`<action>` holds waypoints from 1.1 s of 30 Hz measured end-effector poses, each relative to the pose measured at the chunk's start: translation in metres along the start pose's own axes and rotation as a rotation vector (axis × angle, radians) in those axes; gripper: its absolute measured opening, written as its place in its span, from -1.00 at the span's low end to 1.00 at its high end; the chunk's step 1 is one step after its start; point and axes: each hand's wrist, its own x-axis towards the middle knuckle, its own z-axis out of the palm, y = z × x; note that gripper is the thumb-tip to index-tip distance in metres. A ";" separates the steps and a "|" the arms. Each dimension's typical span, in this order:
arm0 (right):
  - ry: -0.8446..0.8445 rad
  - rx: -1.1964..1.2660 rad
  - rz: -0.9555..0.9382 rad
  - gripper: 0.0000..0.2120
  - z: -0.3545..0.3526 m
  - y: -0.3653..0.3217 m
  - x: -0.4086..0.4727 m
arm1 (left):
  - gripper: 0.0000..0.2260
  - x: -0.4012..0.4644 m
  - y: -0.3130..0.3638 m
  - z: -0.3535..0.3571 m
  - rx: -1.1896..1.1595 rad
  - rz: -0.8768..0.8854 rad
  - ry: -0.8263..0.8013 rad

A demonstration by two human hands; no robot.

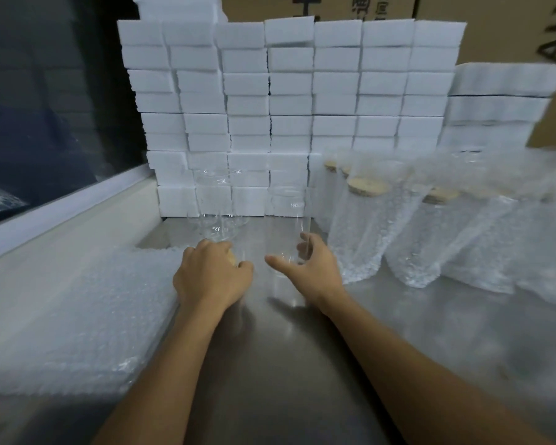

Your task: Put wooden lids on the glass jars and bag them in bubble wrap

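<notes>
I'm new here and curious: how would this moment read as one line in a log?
left hand: grips wooden lid | right hand: around glass jar, no lid | bagged jars: right | bubble wrap: left

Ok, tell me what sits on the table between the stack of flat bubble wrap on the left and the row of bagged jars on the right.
Head view: two hands and an open glass jar, plus bare steel table nearer the camera. Left hand grips a wooden lid; right hand curls around the jar.
</notes>
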 end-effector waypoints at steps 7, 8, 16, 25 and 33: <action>-0.092 -0.006 -0.004 -0.08 -0.033 -0.004 -0.041 | -0.59 0.000 0.005 -0.009 -0.182 -0.013 0.002; -0.113 -0.051 -0.004 -0.14 -0.037 -0.007 -0.043 | -0.60 0.000 0.006 -0.011 -0.193 0.005 0.020; -0.382 -0.388 0.052 0.01 -0.103 -0.078 -0.030 | -0.60 0.002 0.030 -0.037 -0.444 0.158 0.223; -0.196 0.036 -0.128 -0.44 -0.118 -0.139 -0.049 | -0.63 -0.026 0.085 -0.066 -0.663 0.514 0.374; -0.210 0.254 -0.139 -0.64 -0.108 -0.132 -0.047 | -0.31 -0.040 0.095 -0.043 -0.642 0.631 0.353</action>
